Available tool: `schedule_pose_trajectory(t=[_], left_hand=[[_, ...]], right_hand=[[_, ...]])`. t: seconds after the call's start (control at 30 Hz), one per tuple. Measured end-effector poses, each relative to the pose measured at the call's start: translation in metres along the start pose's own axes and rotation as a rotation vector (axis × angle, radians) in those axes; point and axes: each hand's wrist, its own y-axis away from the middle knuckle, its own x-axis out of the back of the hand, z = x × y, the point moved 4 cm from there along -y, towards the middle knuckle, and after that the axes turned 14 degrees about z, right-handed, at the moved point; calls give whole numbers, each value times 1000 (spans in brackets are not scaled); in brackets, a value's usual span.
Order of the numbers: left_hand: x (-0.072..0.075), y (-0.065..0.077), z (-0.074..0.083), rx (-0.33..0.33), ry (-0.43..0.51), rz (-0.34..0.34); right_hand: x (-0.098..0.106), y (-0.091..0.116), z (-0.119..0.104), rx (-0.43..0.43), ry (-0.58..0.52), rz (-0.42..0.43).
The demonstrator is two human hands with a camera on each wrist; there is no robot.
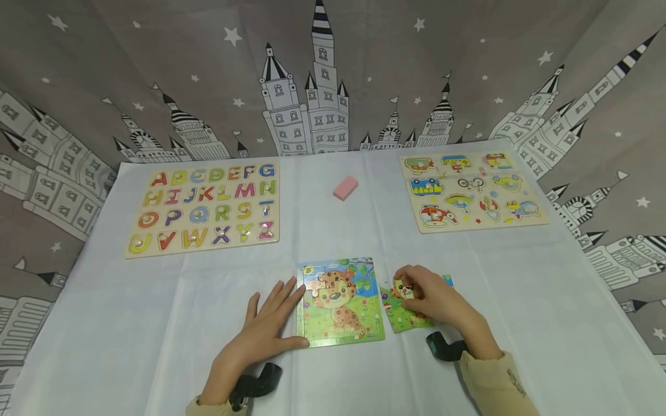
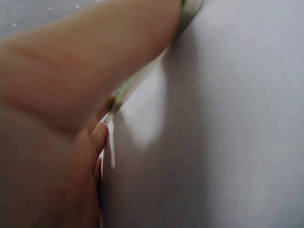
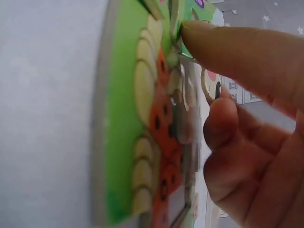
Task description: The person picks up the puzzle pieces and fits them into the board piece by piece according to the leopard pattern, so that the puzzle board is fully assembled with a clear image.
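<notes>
A square jigsaw puzzle (image 1: 333, 312) of a spotted leopard cub lies in the middle foreground. My left hand (image 1: 273, 323) is spread along its left side, with straight fingers and the thumb touching the frame's edge. In the left wrist view, the palm (image 2: 52, 95) covers most of the board. Beside it on the right, a second puzzle board (image 1: 403, 318) lies slightly turned, partly hidden under my right hand (image 1: 434, 294). That hand pinches a puzzle piece (image 3: 213, 83) with part of an animal's face, between thumb and curled fingers, just over the board.
A wooden alphabet puzzle board (image 1: 203, 208) lies at the back left. At the back right is a vehicle puzzle board (image 1: 473, 196). A pink block (image 1: 346, 188) sits between them on the white cloth (image 1: 338, 381). A grey castle-print curtain (image 1: 385, 52) hangs behind.
</notes>
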Motion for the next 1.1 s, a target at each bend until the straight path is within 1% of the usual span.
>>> schedule_pose_trajectory(t=[0.17,0.33,0.57,0.8,1.0,1.1], left_hand=[[1,1,0,-3,7,18],[1,1,0,1,3,8],[2,1,2,-9,4,11],[0,2,-1,-16,8,30],[0,2,-2,-19,13,29],[0,2,-2,-18,12,25]], right_hand=[[-1,1,0,5,-19,-1],[-1,3,1,-3,-9,2],[2,4,2,16,-3,-5],[8,5,1,50,-6,80],[10,1,4,9,18,134],[13,-1,4,-24,0,164]])
